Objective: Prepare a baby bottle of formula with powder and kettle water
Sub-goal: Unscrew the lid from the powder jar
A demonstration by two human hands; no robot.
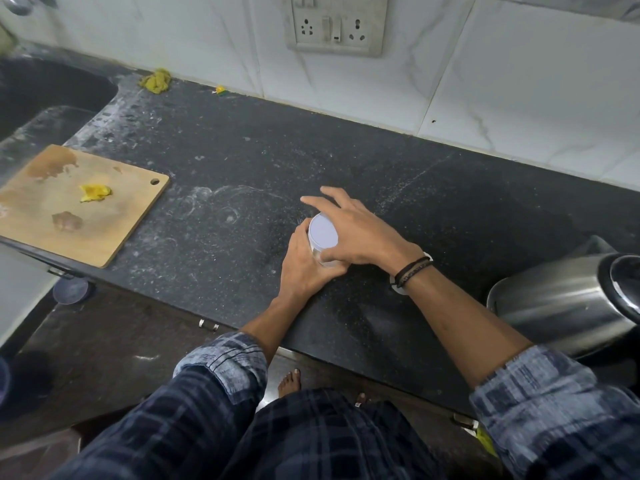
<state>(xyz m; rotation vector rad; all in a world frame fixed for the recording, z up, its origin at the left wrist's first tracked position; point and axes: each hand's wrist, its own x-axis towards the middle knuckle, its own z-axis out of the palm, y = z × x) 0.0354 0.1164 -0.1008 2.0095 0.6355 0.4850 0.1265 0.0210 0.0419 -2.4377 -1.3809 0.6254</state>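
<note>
A small clear jar with a pale lilac lid [322,232] stands on the black counter [225,174]. My left hand [306,265] grips the jar's body from the near left side. Over the lid's right edge lies my right hand [356,230], its fingers spread and fairly straight, the thumb lying by the jar's near side. A steel electric kettle [561,303] stands at the right edge of the view, close to my right forearm. A small white object [398,287] peeks out from under my right wrist; I cannot make out what it is.
A wooden cutting board [83,202] with a yellow scrap lies at the counter's left end, beside a dark sink [45,95]. A yellow cloth [156,80] sits by the tiled wall. A wall socket panel [337,24] is above the counter.
</note>
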